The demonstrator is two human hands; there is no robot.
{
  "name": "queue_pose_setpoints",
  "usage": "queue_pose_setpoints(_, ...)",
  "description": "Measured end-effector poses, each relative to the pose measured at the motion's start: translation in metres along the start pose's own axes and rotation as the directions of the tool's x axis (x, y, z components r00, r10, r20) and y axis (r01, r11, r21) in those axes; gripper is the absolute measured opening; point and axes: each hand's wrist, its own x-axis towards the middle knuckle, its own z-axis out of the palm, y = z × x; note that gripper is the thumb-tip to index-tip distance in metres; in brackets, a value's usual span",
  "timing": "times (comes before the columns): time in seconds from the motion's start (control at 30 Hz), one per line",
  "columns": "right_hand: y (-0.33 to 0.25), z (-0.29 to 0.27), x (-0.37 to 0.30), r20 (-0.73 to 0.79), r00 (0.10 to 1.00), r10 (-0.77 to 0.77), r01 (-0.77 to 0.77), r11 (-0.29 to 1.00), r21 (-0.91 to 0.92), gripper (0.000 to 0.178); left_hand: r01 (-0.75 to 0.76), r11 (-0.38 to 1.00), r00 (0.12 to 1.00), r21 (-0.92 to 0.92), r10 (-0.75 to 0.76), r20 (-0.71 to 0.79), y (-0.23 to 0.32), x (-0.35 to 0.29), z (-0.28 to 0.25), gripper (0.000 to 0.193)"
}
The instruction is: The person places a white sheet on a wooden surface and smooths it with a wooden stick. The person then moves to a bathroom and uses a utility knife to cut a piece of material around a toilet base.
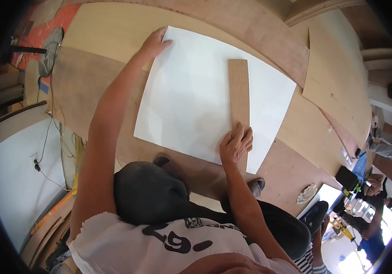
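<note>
A white rectangular panel (186,91) lies tilted across the plywood in front of my knees. My left hand (155,44) is at its far left corner, the thumb over the top and the fingers at the edge. A flat brown wooden strip (239,91) rests lengthwise on the panel's right part. Over the strip's near end, my right hand (237,145) grips and presses with bent fingers. The strip's nearest part is partly hidden beneath that hand and wrist.
Plywood sheets (342,82) cover the floor and overlap. At left, a cord runs to a wall outlet (35,162), near a long orange-and-yellow bar (52,212). A grey object (51,52) lies at the far left. Several people (371,214) are at the right, beside a crumpled pale item (306,193).
</note>
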Motion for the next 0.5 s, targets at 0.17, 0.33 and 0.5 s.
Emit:
queue_pose_setpoints(0.17,0.001,0.003,0.001,-0.012,1.000,-0.001,0.001,1.000,0.007,0.051,0.280,0.958,0.959,-0.064,-0.276,0.067,0.009,0.060,-0.007,0.047)
queue_pose_setpoints(0.33,0.001,0.000,0.000,-0.010,1.000,0.014,-0.014,1.000,-0.012,0.050,0.523,0.791,0.847,-0.317,-0.441,0.298,0.004,0.063,-0.012,0.038)
queue_pose_setpoints(0.5,0.003,0.004,0.003,0.010,0.998,0.058,-0.058,0.998,0.020,0.052,0.413,0.903,0.867,-0.115,-0.351,0.353,-0.009,0.074,-0.011,0.045)
